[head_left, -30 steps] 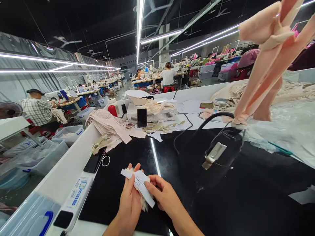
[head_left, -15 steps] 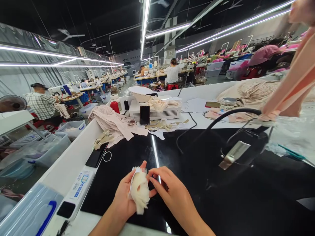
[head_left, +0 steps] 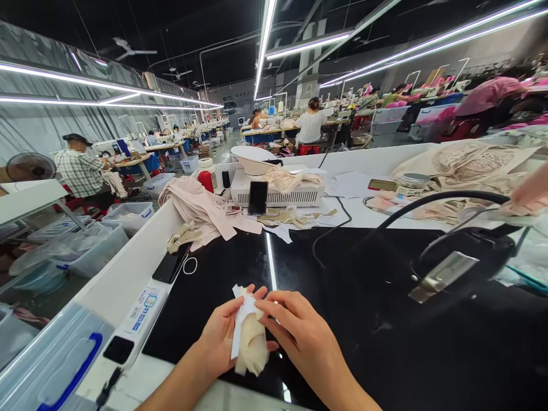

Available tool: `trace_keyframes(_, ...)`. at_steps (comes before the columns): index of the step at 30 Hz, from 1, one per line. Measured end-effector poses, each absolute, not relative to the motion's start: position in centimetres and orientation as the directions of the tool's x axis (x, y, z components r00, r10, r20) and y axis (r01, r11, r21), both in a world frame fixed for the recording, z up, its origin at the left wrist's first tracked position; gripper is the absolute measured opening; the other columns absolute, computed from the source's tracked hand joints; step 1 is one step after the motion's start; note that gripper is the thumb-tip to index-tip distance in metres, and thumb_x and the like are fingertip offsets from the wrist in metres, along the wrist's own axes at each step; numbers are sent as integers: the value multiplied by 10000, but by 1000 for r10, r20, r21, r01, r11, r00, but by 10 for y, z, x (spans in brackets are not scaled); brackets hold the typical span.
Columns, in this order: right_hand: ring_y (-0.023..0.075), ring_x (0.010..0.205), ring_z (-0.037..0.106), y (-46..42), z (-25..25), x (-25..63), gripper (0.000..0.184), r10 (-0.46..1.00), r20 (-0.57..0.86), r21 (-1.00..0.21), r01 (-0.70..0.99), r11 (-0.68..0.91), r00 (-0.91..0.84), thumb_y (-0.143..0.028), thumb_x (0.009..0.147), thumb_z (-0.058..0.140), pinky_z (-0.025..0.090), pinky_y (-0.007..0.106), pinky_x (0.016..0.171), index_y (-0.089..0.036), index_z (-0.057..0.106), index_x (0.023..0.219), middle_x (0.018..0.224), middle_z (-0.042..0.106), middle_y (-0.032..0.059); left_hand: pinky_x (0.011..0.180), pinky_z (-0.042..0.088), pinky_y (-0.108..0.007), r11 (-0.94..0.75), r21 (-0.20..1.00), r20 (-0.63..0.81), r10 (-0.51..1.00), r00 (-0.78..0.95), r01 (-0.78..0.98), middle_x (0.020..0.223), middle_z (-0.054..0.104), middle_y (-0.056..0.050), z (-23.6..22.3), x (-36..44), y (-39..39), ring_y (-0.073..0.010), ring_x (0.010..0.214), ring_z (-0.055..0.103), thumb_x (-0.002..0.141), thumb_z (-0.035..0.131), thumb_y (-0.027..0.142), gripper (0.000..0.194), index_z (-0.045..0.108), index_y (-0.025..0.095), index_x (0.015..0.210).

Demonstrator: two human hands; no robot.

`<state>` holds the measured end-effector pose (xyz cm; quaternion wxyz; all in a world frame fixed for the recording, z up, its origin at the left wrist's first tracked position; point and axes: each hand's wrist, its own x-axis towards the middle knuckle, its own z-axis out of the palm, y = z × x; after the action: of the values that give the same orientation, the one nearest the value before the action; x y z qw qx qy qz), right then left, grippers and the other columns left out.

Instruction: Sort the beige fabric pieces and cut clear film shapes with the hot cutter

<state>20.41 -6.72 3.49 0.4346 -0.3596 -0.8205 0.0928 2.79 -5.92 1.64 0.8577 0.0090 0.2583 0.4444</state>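
Resting in my left hand (head_left: pixel 220 333) is a bundle of cream fabric pieces (head_left: pixel 252 345), its lower ends frayed and fanned out. A white paper strip (head_left: pixel 238 331) lies along the left side of the bundle. My left thumb and fingers hold the bundle from beneath and the side. At its upper right edge, the fingertips of my right hand (head_left: pixel 302 328) pinch the fabric. What exactly sits between those fingertips is hard to see. Both hands are above the glossy black work surface (head_left: pixel 368 365), near its front edge.
A metal-faced clamp device (head_left: pixel 445 277) with a black cable stands at right, a person's hand (head_left: pixel 533 191) beside it. Pale pink fabric (head_left: pixel 201 208), a phone (head_left: pixel 258 197) and a white scale (head_left: pixel 278 191) line the back. Another phone (head_left: pixel 170 265) and a white box (head_left: pixel 143 311) lie left.
My right fingers have moved onto the bundle's upper edge, and the white paper strip shows more. The peach fabric at far right has left view. The camera has turned slightly.
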Motion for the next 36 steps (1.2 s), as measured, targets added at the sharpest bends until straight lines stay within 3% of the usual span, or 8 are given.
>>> trace_keyframes(7, 208, 1007, 632, -63, 28, 202, 329, 608, 646, -358, 520, 776, -462, -146, 1006, 418, 589, 343, 799, -282, 651, 1195, 1141, 656, 76, 757, 570, -456, 562, 417, -420, 816, 396, -714, 1015, 713, -79, 11, 29, -63, -248, 788, 713, 982, 509, 237, 543, 326, 292, 1490)
trace_keyframes(13, 163, 984, 638, -61, 28, 204, 284, 648, 638, -484, 438, 758, -416, -157, 1010, 443, 563, 267, 805, -274, 666, 1140, 1146, 666, 41, 670, 595, -495, 618, 405, -454, 775, 439, -674, 929, 706, -67, 15, 27, -66, -233, 714, 699, 1030, 420, 367, 435, 376, 300, 1457)
trace_keyframes(18, 153, 1066, 608, -53, 34, 202, 248, 745, 588, -650, 364, 667, -314, -200, 1022, 437, 488, 267, 936, -306, 626, 1142, 1148, 664, -12, 699, 612, -510, 660, 346, -470, 737, 485, -667, 991, 694, -123, 11, 22, -69, -272, 883, 691, 974, 564, 350, 443, 467, 161, 1363)
trace_keyframes(23, 165, 774, 599, -34, 50, 201, 250, 870, 476, -787, 382, 485, -124, -369, 1029, 403, 477, 258, 722, -243, 619, 1019, 861, 637, 4, 597, 619, -420, 628, 374, -488, 759, 431, -682, 906, 655, -25, 13, 19, -72, -200, 745, 664, 899, 672, 213, 554, 413, 250, 1387)
trace_keyframes(26, 188, 772, 572, -22, 57, 204, 300, 901, 425, -808, 412, 421, -87, -451, 988, 430, 442, 283, 717, -228, 631, 983, 844, 621, 19, 524, 597, -329, 607, 447, -501, 778, 378, -657, 832, 599, 16, 15, 15, -72, -154, 675, 621, 844, 727, 182, 648, 393, 256, 1395)
trace_keyframes(28, 194, 776, 557, -16, 59, 204, 300, 928, 354, -834, 411, 369, -117, -475, 946, 473, 412, 290, 709, -230, 646, 956, 852, 624, 18, 483, 576, -284, 578, 542, -483, 808, 336, -610, 816, 574, 25, 16, 11, -70, -140, 672, 598, 809, 776, 215, 695, 396, 255, 1390)
trace_keyframes(31, 177, 664, 492, -14, 57, 199, 279, 959, 239, -875, 396, 280, -150, -484, 877, 552, 356, 285, 624, -229, 664, 872, 704, 570, -6, 459, 549, -236, 494, 689, -417, 869, 268, -530, 789, 555, 25, 16, 8, -63, -133, 683, 573, 746, 844, 294, 743, 427, 226, 1358)
trace_keyframes(36, 154, 626, 464, -14, 49, 188, 248, 975, 105, -929, 330, 167, -197, -449, 789, 652, 327, 267, 585, -207, 677, 739, 650, 559, -8, 438, 532, -224, 418, 772, -375, 908, 189, -479, 768, 559, 17, 17, 14, -52, -124, 629, 548, 627, 910, 390, 854, 467, 178, 1325)
